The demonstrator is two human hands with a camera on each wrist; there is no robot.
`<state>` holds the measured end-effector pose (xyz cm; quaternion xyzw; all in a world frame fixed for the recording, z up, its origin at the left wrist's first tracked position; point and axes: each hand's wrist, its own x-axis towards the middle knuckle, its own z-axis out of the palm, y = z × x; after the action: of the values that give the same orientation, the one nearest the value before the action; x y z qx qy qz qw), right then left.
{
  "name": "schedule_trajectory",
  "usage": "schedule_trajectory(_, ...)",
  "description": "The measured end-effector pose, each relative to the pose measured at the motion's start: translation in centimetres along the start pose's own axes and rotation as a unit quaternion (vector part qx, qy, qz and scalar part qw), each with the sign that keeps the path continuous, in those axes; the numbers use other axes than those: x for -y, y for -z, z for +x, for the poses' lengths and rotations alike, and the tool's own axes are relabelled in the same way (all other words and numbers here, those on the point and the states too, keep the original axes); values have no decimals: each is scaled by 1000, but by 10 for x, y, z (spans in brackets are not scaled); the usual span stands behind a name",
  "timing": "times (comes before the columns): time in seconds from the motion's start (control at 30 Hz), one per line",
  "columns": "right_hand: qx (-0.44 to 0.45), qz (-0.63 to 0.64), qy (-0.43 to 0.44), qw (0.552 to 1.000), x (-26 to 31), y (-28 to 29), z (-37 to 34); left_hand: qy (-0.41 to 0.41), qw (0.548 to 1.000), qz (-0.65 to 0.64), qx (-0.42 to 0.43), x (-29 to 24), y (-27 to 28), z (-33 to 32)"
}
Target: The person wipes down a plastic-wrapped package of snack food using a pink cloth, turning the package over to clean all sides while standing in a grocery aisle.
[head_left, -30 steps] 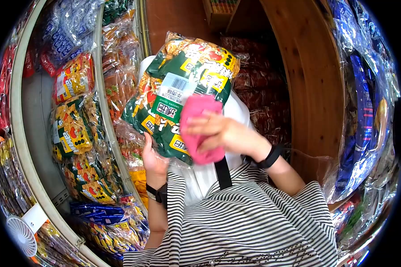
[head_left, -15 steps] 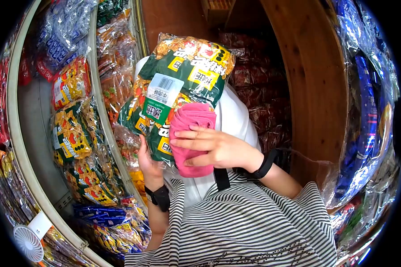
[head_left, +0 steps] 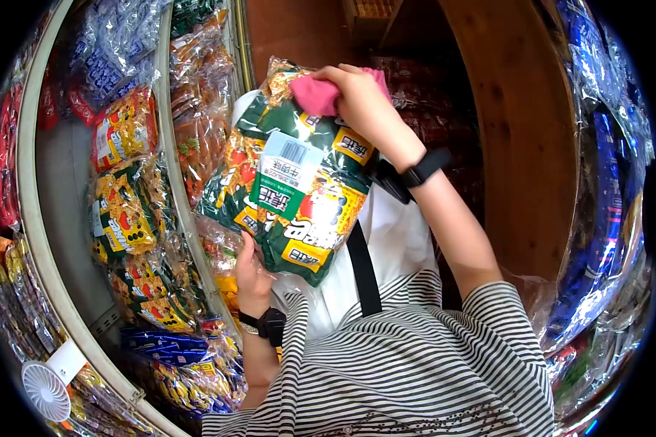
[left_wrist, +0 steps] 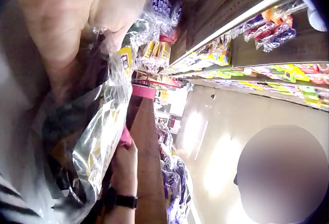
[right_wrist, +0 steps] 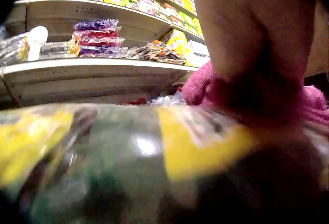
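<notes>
A large clear plastic bag of green-and-yellow noodle snack packs point(head_left: 306, 197), with a white-and-green label on its front, lies tilted before the person's body. My left hand point(head_left: 251, 273) grips its lower left edge, thumb on top and the other fingers hidden beneath. In the left wrist view, crinkled clear plastic point(left_wrist: 97, 141) stretches out from that hand. At the bag's upper end, my right hand point(head_left: 368, 102) holds a bunched pink cloth point(head_left: 317, 95) against the surface. The right wrist view shows pink cloth point(right_wrist: 198, 85) on both sides of that hand, close over the bag.
Shelves with bagged snacks point(head_left: 120, 211) run along the left, where a small white fan point(head_left: 46, 390) sticks out. A wooden panel point(head_left: 514, 146) and blue plastic-wrapped packs point(head_left: 601, 233) stand on the right. Dark red packs point(head_left: 444, 138) lie beyond the bag.
My right hand has carried the pink cloth from the bag's lower right part up to its upper end. The left hand keeps its grip, and the bag's lower right face shows again.
</notes>
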<state>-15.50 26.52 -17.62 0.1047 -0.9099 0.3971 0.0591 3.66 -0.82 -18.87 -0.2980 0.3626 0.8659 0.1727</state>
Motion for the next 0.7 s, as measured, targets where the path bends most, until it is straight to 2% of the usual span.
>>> schedule_trajectory(0.03,23,-21,-27,999,7,-8,12,4,1000,-3,-1,0,0,0)
schedule_trajectory(0.1,45,-175,-39,983,11,-41,37,10,1000,-3,19,-1,6,1)
schedule_trajectory(0.17,54,-261,10,964,38,-53,31,5,999,-37,30,3,16,8)
schedule_trajectory(0.23,65,-192,109,973,61,-65,9,2,999,-37,35,2,15,8)
schedule_trajectory(0.33,107,-128,211,963,104,-69,-51,-9,997,-70,22,4,8,7)
schedule_trajectory(0.37,118,-108,240,958,115,-59,-69,-3,996,-81,-42,6,13,8)
schedule_trajectory(0.4,171,-69,238,954,120,-51,-80,5,990,-91,-107,8,16,8)
schedule_trajectory(0.43,223,-30,235,946,119,-44,-88,7,990,-92,-106,7,17,8)
schedule_trajectory(0.47,194,20,219,956,112,-34,-87,12,994,-109,-25,6,17,8)
schedule_trajectory(0.5,229,47,168,958,100,-20,-81,16,991,-125,55,6,19,6)
schedule_trajectory(0.53,213,36,154,964,85,-4,-69,5,989,-133,64,8,19,7)
schedule_trajectory(0.57,138,23,124,982,57,-6,-63,5,989,-134,65,8,18,6)
schedule_trajectory(0.6,58,-10,133,989,36,3,-53,-10,994,-107,37,8,16,5)
schedule_trajectory(0.63,15,-47,56,997,16,11,-48,-25,996,-80,10,8,14,5)
schedule_trajectory(0.67,-40,-51,-10,998,-4,17,-44,-29,995,-88,23,8,14,6)
schedule_trajectory(0.7,-92,-69,4,993,-33,20,-45,-31,995,-87,27,8,12,6)
